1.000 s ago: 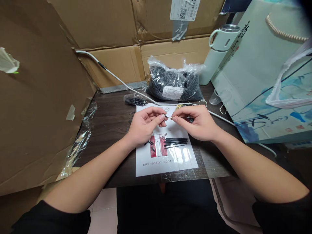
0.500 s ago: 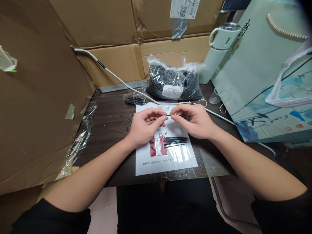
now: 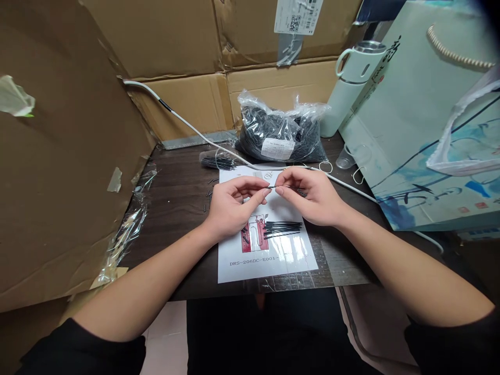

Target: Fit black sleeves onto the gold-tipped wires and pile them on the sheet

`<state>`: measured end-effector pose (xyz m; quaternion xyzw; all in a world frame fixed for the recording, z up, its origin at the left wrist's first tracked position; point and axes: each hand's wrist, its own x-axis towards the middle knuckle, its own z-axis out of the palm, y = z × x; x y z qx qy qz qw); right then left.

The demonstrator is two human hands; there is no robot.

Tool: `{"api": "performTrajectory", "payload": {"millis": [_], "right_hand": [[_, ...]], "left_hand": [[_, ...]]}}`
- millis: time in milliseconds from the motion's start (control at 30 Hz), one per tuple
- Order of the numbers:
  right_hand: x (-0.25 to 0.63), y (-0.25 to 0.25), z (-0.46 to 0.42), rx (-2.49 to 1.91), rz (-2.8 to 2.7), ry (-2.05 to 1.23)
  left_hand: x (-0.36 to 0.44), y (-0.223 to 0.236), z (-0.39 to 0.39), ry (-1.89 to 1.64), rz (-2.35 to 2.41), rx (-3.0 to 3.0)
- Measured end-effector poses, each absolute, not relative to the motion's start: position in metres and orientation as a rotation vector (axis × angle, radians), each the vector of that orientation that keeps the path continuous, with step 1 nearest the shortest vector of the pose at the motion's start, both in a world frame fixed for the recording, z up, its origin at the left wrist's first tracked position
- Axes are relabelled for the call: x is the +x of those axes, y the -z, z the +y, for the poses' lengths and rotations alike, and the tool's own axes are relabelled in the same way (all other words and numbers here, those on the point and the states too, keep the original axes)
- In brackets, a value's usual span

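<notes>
Above the printed paper sheet (image 3: 269,268), my left hand (image 3: 236,203) and my right hand (image 3: 310,195) meet with their fingertips almost touching. Both are closed in a pinch on a thin black rod (image 3: 272,187), of which only a short stretch shows between the fingers. Below my right hand, a row of thin black rods (image 3: 283,227) lies across the sheet. Short black pieces (image 3: 245,237) rest on the red printed picture, near my left wrist. More short pieces (image 3: 209,194) are scattered on the table left of my left hand, partly hidden by it.
Behind the hands stands a clear plastic bag (image 3: 279,127) full of black pieces, with a white cable (image 3: 195,131) in front. A clear cup (image 3: 216,160) of black rods lies at left. A pale green flask (image 3: 347,88) and paper bag (image 3: 425,130) stand right; cardboard walls (image 3: 167,107) surround the table.
The fingertips of my two hands have drawn slightly apart, and a little more of the thin black rod shows between them. The whole view has shifted slightly.
</notes>
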<state>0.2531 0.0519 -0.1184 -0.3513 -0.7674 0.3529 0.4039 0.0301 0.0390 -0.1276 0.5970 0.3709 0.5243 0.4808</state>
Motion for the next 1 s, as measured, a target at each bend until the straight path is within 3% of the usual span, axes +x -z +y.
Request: {"api": "performTrajectory", "payload": {"millis": [1000], "right_hand": [[0.2532, 0.1206, 0.0514, -0.85, -1.926, -0.991]], "left_hand": [[0.0308, 0.1302, 0.0373, -1.255, 0.931, 1.476]]}}
